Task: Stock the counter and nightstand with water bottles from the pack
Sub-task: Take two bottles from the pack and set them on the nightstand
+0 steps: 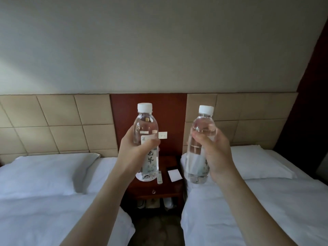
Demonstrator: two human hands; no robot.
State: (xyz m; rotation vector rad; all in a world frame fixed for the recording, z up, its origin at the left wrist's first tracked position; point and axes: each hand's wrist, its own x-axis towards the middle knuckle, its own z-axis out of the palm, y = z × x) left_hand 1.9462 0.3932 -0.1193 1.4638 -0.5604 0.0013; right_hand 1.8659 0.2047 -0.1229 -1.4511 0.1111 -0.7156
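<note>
I hold two clear water bottles with white caps upright in front of me. My left hand (134,153) grips the left water bottle (145,128) around its middle, over its label. My right hand (213,153) grips the right water bottle (204,126) the same way. Both bottles hang in the air above the dark red wooden nightstand (168,185), which stands between two beds, further away and lower than my hands. The pack and the counter are out of view.
On the nightstand lie a white remote (159,177) and a white card (174,174). White slippers (167,203) sit on its lower shelf. A white-sheeted bed with a pillow stands on each side: left bed (53,201), right bed (266,210). A narrow floor aisle (156,228) runs between them.
</note>
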